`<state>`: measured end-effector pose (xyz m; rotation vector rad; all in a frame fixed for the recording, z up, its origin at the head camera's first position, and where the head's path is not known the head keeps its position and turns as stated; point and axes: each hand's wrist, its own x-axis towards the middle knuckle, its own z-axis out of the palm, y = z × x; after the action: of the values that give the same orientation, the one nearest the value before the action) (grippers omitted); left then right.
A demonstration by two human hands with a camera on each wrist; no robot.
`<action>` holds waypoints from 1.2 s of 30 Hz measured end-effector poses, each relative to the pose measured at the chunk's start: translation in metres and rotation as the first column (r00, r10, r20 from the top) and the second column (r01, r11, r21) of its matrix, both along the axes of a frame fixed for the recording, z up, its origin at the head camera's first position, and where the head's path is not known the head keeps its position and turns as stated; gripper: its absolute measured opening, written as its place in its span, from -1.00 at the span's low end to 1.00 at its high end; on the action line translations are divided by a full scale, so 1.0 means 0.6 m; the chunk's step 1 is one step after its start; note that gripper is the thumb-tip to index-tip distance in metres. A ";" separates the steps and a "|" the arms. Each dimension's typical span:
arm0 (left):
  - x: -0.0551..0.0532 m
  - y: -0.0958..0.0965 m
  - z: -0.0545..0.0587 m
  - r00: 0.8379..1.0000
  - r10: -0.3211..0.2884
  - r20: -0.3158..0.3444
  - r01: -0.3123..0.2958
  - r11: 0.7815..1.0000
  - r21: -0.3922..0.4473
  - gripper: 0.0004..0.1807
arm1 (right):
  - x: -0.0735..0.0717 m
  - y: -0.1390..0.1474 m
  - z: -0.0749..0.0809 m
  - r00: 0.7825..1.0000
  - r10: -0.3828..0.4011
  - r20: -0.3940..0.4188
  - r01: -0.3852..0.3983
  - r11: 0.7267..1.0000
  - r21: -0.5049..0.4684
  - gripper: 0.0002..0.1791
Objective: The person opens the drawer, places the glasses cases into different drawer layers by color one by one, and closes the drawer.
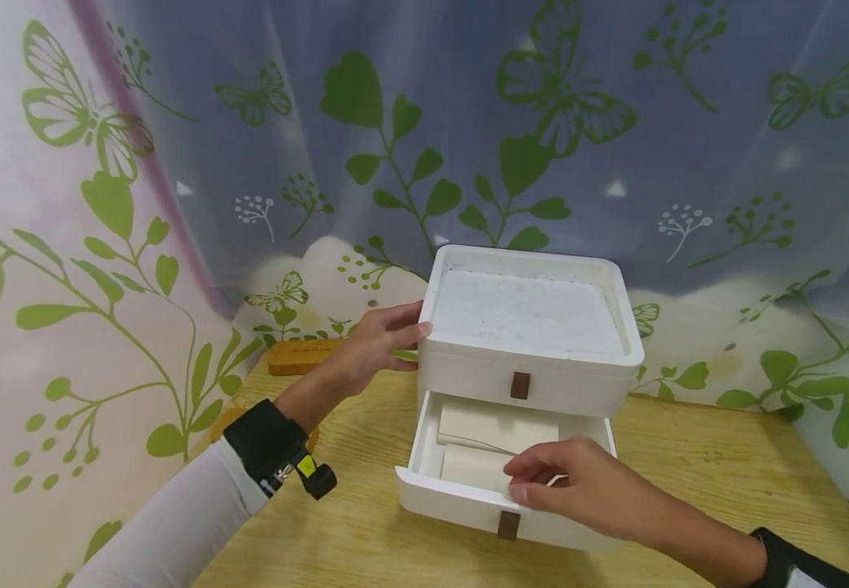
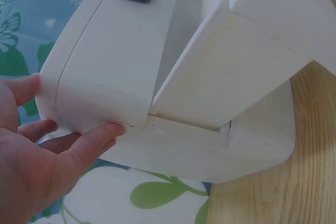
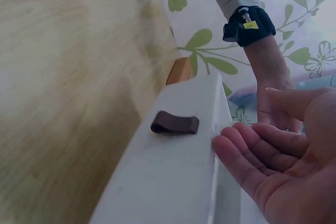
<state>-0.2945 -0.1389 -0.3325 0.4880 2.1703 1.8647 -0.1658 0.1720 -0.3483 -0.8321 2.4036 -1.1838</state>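
Observation:
A small white two-drawer cabinet (image 1: 527, 306) with a shallow tray top stands on the wooden table. Its lower drawer (image 1: 453, 500) is pulled out, and cream-coloured flat pieces that look like paper (image 1: 479, 465) lie inside. Brown tabs (image 1: 520, 385) serve as drawer pulls; the upper drawer sits closed. My left hand (image 1: 376, 347) rests against the cabinet's left side, fingers spread over its upper edge and wall in the left wrist view. Over the front of the lower drawer is my right hand (image 1: 574, 482), loosely bent, fingertips right at the drawer's front rim, nothing between them.
An orange box (image 1: 302, 357) lies at the table's back left, with a round yellow-orange thing (image 1: 227, 422) partly behind the left wrist. A patterned curtain (image 1: 424, 122) hangs close behind the cabinet and along the sides. Wooden tabletop (image 1: 703, 465) extends right of the cabinet.

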 end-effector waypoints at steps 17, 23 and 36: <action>0.001 0.000 0.001 1.000 0.005 0.009 -0.005 1.000 0.002 -0.33 | 0.048 0.005 -0.083 0.941 0.064 0.331 -0.049 0.997 -0.053 -0.58; 0.001 0.000 0.000 1.000 0.006 0.012 -0.005 1.000 -0.006 -0.33 | 0.052 0.004 -0.128 0.956 0.100 0.276 -0.081 0.993 -0.081 -0.55; 0.002 -0.001 0.001 1.000 0.011 0.015 -0.011 1.000 -0.005 -0.34 | 0.054 -0.004 -0.182 0.892 -0.065 0.448 0.133 0.983 -0.123 -0.39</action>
<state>-0.2935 -0.1394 -0.3320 0.4606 2.1719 1.8618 -0.1332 0.1695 -0.4573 -0.4185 2.0186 -1.4308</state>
